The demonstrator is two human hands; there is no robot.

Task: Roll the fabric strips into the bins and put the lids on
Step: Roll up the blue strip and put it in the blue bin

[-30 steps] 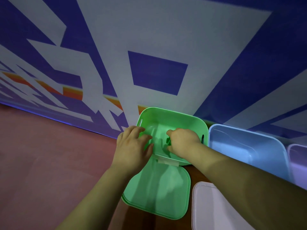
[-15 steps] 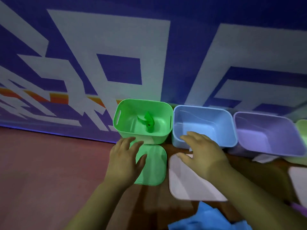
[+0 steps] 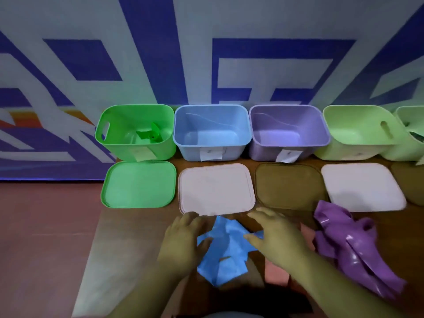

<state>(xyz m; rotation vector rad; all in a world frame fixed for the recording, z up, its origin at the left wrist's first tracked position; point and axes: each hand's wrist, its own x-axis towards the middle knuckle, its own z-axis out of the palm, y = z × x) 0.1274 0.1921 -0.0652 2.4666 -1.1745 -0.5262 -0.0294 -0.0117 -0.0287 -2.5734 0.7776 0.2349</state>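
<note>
Near edge, 6 o'clock: both forearms enter the frame, blurred. Left hand (image 3: 183, 239) and right hand (image 3: 278, 243) are spread wide, fingers near straight, gripping nothing. Between them a crumpled blue fabric strip (image 3: 223, 246) lies on the brown wooden table (image 3: 137, 226). The left hand is at its 9 o'clock, the right hand at its 3 o'clock. The thumbs overlap the cloth edges, but blur hides whether they actually touch. A glossy purple fabric strip (image 3: 351, 246), bunched, lies at 3 o'clock of the right hand, its tail running toward 5 o'clock.

Middle row, lids flat on the table, 9 to 3 o'clock: green square plastic lid (image 3: 138, 184), pale pink lid (image 3: 216, 191), olive-brown lid (image 3: 289, 187), white lid (image 3: 362, 187). A fifth dark lid (image 3: 413, 182) is cut off by the frame.

Far row, against the blue-and-white banner wall (image 3: 206, 65):
- green plastic bin (image 3: 124, 150), holding a small green fabric roll (image 3: 150, 134)
- blue bin (image 3: 190, 152)
- purple bin (image 3: 261, 150)
- pale green bin (image 3: 339, 152)

None of these has its lid on. A fifth pale green bin (image 3: 406, 148) is cut off at 3 o'clock, its contents unclear. Paper tags (image 3: 210, 154) on the bin fronts are illegible.
</note>
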